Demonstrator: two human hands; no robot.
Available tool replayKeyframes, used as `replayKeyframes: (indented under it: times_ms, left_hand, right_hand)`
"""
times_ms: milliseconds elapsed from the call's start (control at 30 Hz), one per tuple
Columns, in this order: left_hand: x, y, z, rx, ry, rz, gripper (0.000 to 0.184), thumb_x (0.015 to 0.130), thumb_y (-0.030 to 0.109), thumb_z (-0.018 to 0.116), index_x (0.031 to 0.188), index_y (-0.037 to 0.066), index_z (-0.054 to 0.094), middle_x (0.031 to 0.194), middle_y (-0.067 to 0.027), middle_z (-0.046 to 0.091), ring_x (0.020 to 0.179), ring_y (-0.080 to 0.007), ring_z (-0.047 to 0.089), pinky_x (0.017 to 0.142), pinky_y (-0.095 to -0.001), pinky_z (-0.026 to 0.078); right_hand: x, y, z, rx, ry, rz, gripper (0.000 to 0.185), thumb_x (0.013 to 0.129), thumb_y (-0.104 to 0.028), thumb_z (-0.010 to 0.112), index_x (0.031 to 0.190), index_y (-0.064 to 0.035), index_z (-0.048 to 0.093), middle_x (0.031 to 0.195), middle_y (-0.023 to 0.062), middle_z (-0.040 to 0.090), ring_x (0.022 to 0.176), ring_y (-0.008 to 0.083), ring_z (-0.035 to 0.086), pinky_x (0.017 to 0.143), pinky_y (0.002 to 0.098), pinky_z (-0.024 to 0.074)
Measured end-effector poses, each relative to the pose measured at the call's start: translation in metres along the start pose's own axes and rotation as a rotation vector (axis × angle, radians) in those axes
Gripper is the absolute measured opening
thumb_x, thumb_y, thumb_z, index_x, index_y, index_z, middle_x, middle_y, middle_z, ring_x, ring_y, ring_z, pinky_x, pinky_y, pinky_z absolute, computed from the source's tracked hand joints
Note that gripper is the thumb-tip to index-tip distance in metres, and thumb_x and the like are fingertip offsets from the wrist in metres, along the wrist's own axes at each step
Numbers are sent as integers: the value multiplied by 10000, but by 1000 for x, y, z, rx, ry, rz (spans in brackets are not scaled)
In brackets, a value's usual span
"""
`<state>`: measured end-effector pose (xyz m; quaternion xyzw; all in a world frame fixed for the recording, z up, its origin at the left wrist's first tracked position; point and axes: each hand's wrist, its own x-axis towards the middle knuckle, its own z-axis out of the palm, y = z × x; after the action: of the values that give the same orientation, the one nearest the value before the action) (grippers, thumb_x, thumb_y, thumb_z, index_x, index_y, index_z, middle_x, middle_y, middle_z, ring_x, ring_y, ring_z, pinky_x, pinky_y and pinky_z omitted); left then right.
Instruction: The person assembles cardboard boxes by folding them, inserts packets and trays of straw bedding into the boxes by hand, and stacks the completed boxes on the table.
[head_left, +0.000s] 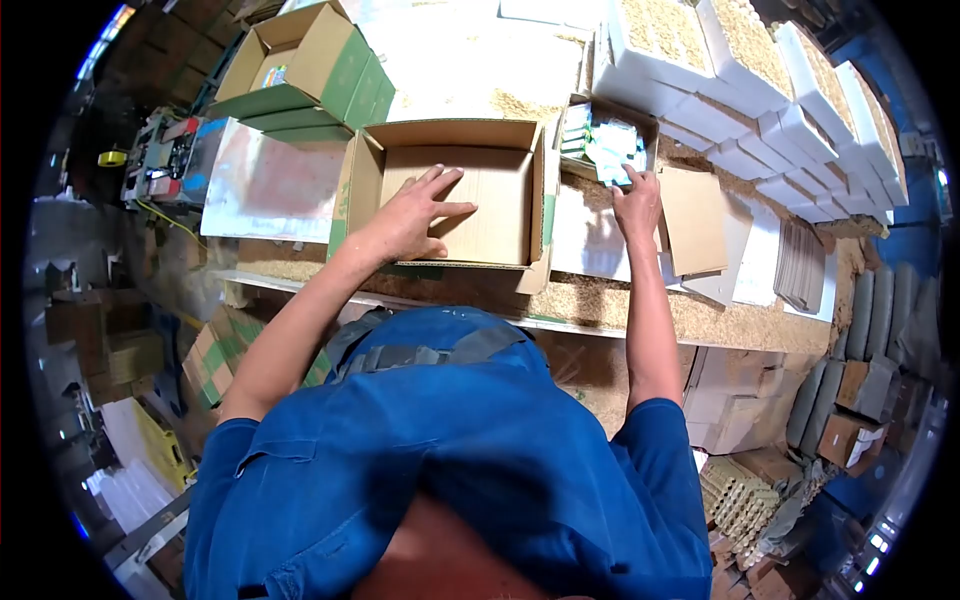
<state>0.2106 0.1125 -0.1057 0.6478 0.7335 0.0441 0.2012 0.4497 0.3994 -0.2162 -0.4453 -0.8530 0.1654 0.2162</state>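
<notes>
An open cardboard box point(490, 190) with green outer sides stands in front of me, its bare brown bottom showing. My left hand point(420, 215) reaches over its near left part with the fingers spread, holding nothing. To the right, my right hand point(637, 205) is at the near edge of a small carton point(650, 135). Its fingers are closed on a light blue and white packet point(613, 160); the print is too small to read. More green and white packets point(576, 132) lie inside that carton, at its left side.
Another green and brown box point(350, 75) stands at the back left, with a small colourful packet inside. White blocks point(690, 110) topped with many pale sticks are stacked at the right. Cardboard sheets point(695, 222) lie beside my right forearm. A machine point(170, 155) stands far left.
</notes>
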Motion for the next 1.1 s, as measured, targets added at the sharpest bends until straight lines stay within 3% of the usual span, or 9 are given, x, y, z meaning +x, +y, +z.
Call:
replayKeyframes:
  times_ms: [200,300,467,633,733,833,967,1067,1100]
  left_hand:
    - [-1,3,0,-20,15,-16,776,613,140,846,1327,275,573,1547,-106,283,1429,-356,243,1163,-469,296]
    - [-2,7,-2,-25,22,-35,777,610,136,847,1324,277,575,1550,-101,278,1430,-352,241,1167,-467,291]
    - [1,7,-2,-27,21,-51,777,612,127,846,1322,285,574,1554,-93,273,1431,-349,239,1170,-466,286]
    - [-1,10,-4,-74,18,-65,780,605,109,846,1317,282,579,1555,-84,271,1435,-341,231,1180,-464,269]
    - [-1,8,-1,-99,28,-76,782,606,104,845,1319,281,577,1556,-80,270,1439,-333,224,1188,-465,252]
    - [0,6,-1,-93,-17,-83,758,649,126,828,1340,286,560,1564,-90,244,1453,-319,191,1204,-486,186]
    - [0,4,1,-95,-9,-79,765,645,118,826,1343,278,558,1564,-95,244,1455,-321,185,1203,-491,181]
    - [0,4,-1,-112,-11,-71,768,643,108,822,1345,271,558,1564,-99,243,1456,-322,183,1202,-495,178]
    - [-1,4,-1,-115,-16,-75,769,642,107,821,1345,270,558,1565,-100,242,1457,-323,181,1201,-496,178]
  right_hand:
    - [40,9,17,-41,-162,33,473,705,-207,807,1157,-140,685,1083,143,592,1060,306,551,960,396,451]
    - [67,27,31,0,-20,34,453,706,-213,809,1130,-108,692,1096,161,600,1077,319,552,966,402,453]
    - [108,22,46,-197,-242,140,756,697,-481,792,1308,-105,553,1232,167,586,1160,328,524,978,428,448]
    - [97,19,72,-298,-188,135,603,738,-370,783,1252,-113,598,1233,146,589,1188,324,497,974,446,432]
    - [92,28,78,-79,41,73,541,724,-218,787,1228,-108,620,1207,101,610,1148,321,520,974,425,424]
    - [99,33,69,-11,33,106,325,801,-247,715,1095,-109,695,1008,173,676,959,371,623,845,463,490]
    - [105,40,68,36,117,67,247,828,-266,675,1012,-107,718,925,195,677,876,390,643,779,470,507]
    - [109,46,60,182,127,368,194,790,-207,692,956,-124,747,940,174,696,878,366,665,776,442,518]
    - [107,44,52,295,169,347,318,735,-131,729,1050,-86,727,996,178,706,859,298,692,774,392,528]
